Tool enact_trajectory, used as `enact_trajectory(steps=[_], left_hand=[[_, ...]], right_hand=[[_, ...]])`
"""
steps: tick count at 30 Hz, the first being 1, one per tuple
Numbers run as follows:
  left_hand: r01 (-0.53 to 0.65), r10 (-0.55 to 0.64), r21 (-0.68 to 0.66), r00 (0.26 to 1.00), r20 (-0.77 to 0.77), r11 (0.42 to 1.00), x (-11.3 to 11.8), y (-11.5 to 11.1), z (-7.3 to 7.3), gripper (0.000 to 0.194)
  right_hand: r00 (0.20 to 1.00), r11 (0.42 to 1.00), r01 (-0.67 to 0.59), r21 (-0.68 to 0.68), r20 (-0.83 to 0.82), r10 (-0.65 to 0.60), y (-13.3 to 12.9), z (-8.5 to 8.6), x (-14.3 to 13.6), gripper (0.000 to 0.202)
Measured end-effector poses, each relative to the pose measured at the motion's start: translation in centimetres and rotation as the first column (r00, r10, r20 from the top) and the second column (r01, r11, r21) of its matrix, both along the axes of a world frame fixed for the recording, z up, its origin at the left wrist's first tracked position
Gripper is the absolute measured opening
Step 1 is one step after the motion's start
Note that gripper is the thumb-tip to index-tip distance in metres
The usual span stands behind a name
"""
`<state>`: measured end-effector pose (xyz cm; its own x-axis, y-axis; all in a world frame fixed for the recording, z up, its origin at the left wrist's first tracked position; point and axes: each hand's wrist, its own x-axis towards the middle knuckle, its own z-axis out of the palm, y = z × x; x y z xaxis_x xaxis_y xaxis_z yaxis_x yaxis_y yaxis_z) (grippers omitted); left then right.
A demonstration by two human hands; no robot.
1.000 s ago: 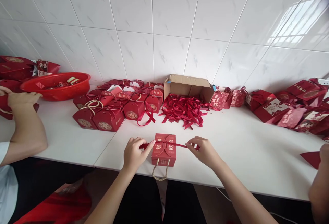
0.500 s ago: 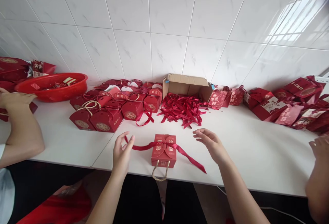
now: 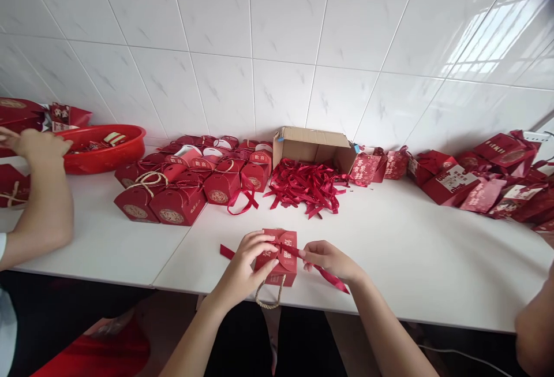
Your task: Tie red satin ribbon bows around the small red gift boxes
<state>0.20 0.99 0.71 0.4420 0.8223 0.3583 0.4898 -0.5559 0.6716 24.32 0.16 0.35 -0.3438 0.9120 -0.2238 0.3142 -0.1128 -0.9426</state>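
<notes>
A small red gift box with gold lettering stands at the table's front edge, a twisted rope handle hanging from its near side. A dark red ribbon crosses its top through the slotted flaps. My left hand holds the box's left side, thumb and fingers bent over the top and covering part of the ribbon, whose loose left end shows beyond it. To the right of the box, my right hand pinches the ribbon between thumb and fingers, its tail trailing below.
Behind are a heap of red ribbons and an open cardboard box. Rows of red gift boxes stand left of them, beside a red basin. More red packages lie right. A co-worker's arm reaches in at left.
Both my hands have moved inward: the left came onto the gift box, the right took hold of the ribbon. The co-worker's hand at left has moved; the right-hand person's hand has pulled back.
</notes>
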Motion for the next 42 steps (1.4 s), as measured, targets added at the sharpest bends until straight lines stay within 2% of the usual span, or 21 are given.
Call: enact_trajectory(steps=[5, 8, 12, 15, 17, 20, 23, 26, 28, 31, 35, 38, 42], left_hand=[[-0.041, 0.044, 0.04, 0.997, -0.068, 0.998, 0.3, -0.7, 0.1, 0.013], [-0.109, 0.122, 0.116, 0.986, -0.114, 0.987, 1.4, -0.5, 0.8, 0.012], [-0.23, 0.26, 0.262, 0.962, -0.083, 0.937, 3.1, 0.3, 1.8, 0.014], [-0.372, 0.39, 0.353, 0.921, 0.022, 0.859, 3.8, 1.0, 2.0, 0.012], [-0.433, 0.44, 0.379, 0.895, 0.073, 0.818, 3.8, 1.3, 1.8, 0.015], [-0.468, 0.461, 0.361, 0.88, 0.111, 0.807, 3.5, 1.3, 1.3, 0.022], [-0.423, 0.402, 0.261, 0.906, 0.133, 0.868, 2.7, 1.2, 1.1, 0.028], [-0.303, 0.287, 0.076, 0.942, 0.174, 0.95, 1.4, 1.4, 0.9, 0.026], [-0.272, 0.279, -0.062, 0.945, 0.171, 0.96, 0.5, 1.7, 0.5, 0.02], [-0.239, 0.282, -0.278, 0.952, 0.124, 0.93, -0.3, 2.2, -0.7, 0.019], [-0.12, 0.244, -0.534, 0.955, 0.169, 0.837, -0.5, 2.4, -1.8, 0.033], [-0.073, 0.212, -0.588, 0.962, 0.171, 0.806, -0.7, 2.4, -1.6, 0.042], [-0.022, 0.172, -0.606, 0.967, 0.189, 0.795, -1.6, 2.2, 0.0, 0.045]], right_hand=[[0.957, 0.992, 0.078, 0.098, -0.286, -0.047, -0.4, 1.3, 1.0, 0.031], [0.933, 0.992, 0.09, 0.089, -0.357, -0.052, -0.7, 2.2, 0.1, 0.024], [0.934, 0.987, 0.092, 0.129, -0.355, -0.041, -0.7, 3.0, -1.6, 0.027], [0.954, 0.972, 0.128, 0.198, -0.292, -0.066, -0.3, 2.7, -2.1, 0.028], [0.974, 0.953, 0.161, 0.259, -0.198, -0.111, 0.0, 2.2, -2.4, 0.031], [0.985, 0.927, 0.166, 0.336, -0.093, -0.142, 0.6, 1.4, -3.3, 0.035], [0.982, 0.897, 0.19, 0.398, -0.095, -0.165, 0.8, 0.6, -4.8, 0.025], [0.955, 0.822, 0.298, 0.485, -0.158, -0.252, 0.8, 0.2, -6.0, 0.023], [0.949, 0.792, 0.316, 0.522, -0.186, -0.256, 0.7, 0.1, -6.4, 0.021], [0.962, 0.825, 0.269, 0.497, -0.174, -0.209, 0.7, 0.1, -6.4, 0.021], [0.965, 0.882, 0.241, 0.404, -0.197, -0.174, 0.9, -0.1, -6.4, 0.02], [0.952, 0.894, 0.269, 0.359, -0.24, -0.19, 1.0, -0.3, -6.5, 0.019], [0.936, 0.867, 0.336, 0.368, -0.235, -0.263, 1.0, -0.2, -6.9, 0.018]])
